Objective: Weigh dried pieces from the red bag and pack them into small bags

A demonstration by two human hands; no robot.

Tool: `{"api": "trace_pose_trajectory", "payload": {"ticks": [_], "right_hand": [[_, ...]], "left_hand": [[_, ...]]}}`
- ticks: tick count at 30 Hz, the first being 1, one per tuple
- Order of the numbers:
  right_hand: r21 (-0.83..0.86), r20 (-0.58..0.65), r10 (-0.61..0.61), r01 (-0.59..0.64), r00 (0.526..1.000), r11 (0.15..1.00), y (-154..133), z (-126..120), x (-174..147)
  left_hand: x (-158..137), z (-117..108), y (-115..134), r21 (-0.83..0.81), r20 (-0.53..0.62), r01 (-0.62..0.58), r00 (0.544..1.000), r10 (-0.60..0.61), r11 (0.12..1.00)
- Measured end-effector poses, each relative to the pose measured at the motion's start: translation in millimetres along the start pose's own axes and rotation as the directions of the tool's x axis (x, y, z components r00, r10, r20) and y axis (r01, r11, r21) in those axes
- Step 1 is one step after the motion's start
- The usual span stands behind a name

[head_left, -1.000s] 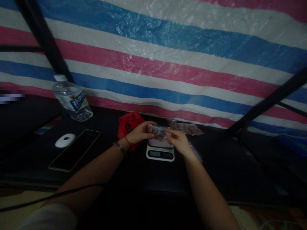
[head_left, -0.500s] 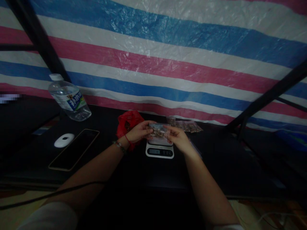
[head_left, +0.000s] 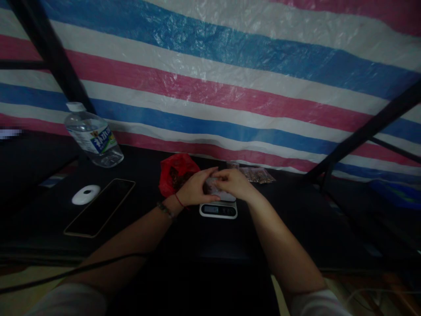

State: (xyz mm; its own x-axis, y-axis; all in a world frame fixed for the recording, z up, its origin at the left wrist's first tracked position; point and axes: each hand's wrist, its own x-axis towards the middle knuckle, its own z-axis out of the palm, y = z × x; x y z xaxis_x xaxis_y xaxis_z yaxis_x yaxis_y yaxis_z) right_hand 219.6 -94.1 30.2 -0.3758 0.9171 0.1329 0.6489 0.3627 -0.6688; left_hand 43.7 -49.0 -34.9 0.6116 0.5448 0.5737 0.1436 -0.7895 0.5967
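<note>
A small clear plastic bag (head_left: 213, 186) is between my hands over a white digital scale (head_left: 218, 210), mostly hidden by my fingers. My left hand (head_left: 194, 188) curves around the bag's left side, thumb below and fingers above. With fingertips pinched together, my right hand (head_left: 235, 182) is on the bag's upper right part. Just left of my left hand lies an open red plastic bag (head_left: 167, 175) holding dark brown bits. Behind my right hand lie several filled small clear bags (head_left: 258, 174).
A phone (head_left: 100, 208) and a white rounded case (head_left: 86, 194) lie at the left of the black table (head_left: 296, 224). Behind them stands a clear bottle (head_left: 95, 138). Striped plastic sheeting (head_left: 213, 105) hangs at the back, beside dark metal bars (head_left: 355, 140).
My hands have come closer together over the scale. The bag was stretched out flat between them and is now largely covered. My left hand has turned, with its thumb now lower.
</note>
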Motion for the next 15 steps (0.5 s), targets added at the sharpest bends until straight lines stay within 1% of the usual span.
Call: {"api": "trace_pose_trajectory", "payload": {"ticks": [2,3,4,5,6,7,8,9,10,12,13,15], "right_hand": [[0.032,-0.009,-0.002,0.002,1.0,0.999,-6.0,-1.5,9.2],[0.06,-0.049,0.007,-0.004,0.999,0.998,-7.8,-2.2,13.2],[0.09,-0.117,0.024,-0.013,0.993,0.996,-9.1,-3.1,16.8],[0.119,-0.201,0.048,-0.024,0.978,0.993,-10.1,-3.8,19.9],[0.143,-0.277,0.073,-0.034,0.958,0.989,-11.1,-4.1,22.8],[0.155,-0.321,0.091,-0.043,0.943,0.987,-12.4,-3.4,25.6],[0.148,-0.327,0.094,-0.047,0.94,0.988,-14.0,-1.3,28.5],[0.122,-0.297,0.08,-0.045,0.952,0.991,-16.1,2.6,31.8],[0.081,-0.239,0.051,-0.032,0.97,0.996,-18.6,8.3,35.7],[-0.03,-0.1,-0.017,0.014,0.995,0.999,-23.7,25.1,45.7],[-0.092,-0.032,-0.038,0.034,0.999,0.995,-25.7,35.3,51.6],[-0.22,0.108,-0.025,0.048,0.994,0.974,-27.9,56.5,64.9]], "left_hand": [[1.1,3.2,-0.3,-0.057,-0.064,0.075,0.995,-0.079,0.996],[2.6,2.8,-2.5,-0.117,-0.112,0.108,0.986,-0.121,0.987],[4.8,0.1,-5.9,-0.196,-0.172,0.133,0.971,-0.167,0.972],[7.7,-5.2,-10.3,-0.291,-0.24,0.152,0.944,-0.226,0.945],[11.1,-13.2,-15.5,-0.394,-0.305,0.162,0.906,-0.295,0.905],[14.5,-23.2,-21.3,-0.495,-0.373,0.162,0.848,-0.377,0.854],[17.5,-34.5,-27.6,-0.584,-0.416,0.16,0.783,-0.462,0.796],[19.7,-46.0,-34.3,-0.642,-0.448,0.138,0.731,-0.515,0.754],[20.6,-56.4,-41.3,-0.667,-0.484,0.109,0.689,-0.54,0.737],[17.4,-70.8,-55.5,-0.664,-0.545,0.08,0.629,-0.554,0.744],[13.3,-73.9,-62.2,-0.656,-0.553,0.091,0.618,-0.559,0.749],[1.6,-72.9,-74.0,-0.616,-0.562,0.13,0.619,-0.549,0.777]]}}
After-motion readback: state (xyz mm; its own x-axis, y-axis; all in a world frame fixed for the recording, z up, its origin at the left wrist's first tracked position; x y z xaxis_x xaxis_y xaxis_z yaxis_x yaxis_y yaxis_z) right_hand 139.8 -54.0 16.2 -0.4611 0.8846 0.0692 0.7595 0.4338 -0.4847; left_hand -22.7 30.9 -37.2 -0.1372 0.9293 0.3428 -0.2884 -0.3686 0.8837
